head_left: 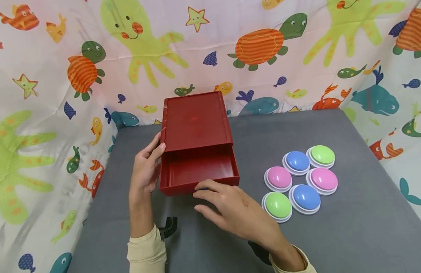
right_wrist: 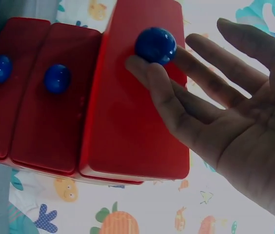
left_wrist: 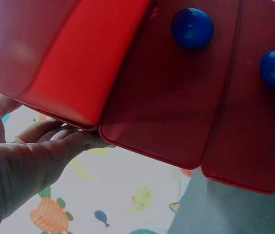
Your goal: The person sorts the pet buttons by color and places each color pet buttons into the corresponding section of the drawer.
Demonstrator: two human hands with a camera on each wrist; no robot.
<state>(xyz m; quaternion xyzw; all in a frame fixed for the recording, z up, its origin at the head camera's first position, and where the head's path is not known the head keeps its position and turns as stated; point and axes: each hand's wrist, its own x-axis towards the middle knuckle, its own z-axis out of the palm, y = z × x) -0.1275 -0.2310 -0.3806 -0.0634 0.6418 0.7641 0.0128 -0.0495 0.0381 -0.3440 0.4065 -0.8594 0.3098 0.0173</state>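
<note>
A red drawer cabinet (head_left: 196, 121) stands with its top drawer (head_left: 200, 167) pulled out; the visible inside of the drawer is bare. Along the cabinet's left side lies my left hand (head_left: 146, 168), its thumb and extended fingers touching that side near the drawer opening. At the drawer front is my right hand (head_left: 230, 206), with fingers on both sides of the round blue knob (right_wrist: 155, 45) and the thumb held apart. Below, two closed drawers show their own blue knobs, a middle knob (right_wrist: 57, 78) and a bottom knob (right_wrist: 0, 68).
To the right of the cabinet sit several round push buttons on white bases, among them a pink button (head_left: 279, 177), a blue button (head_left: 305, 198) and a green button (head_left: 278, 205). A cloth (head_left: 203, 49) printed with sea animals hangs behind the grey table (head_left: 363, 227).
</note>
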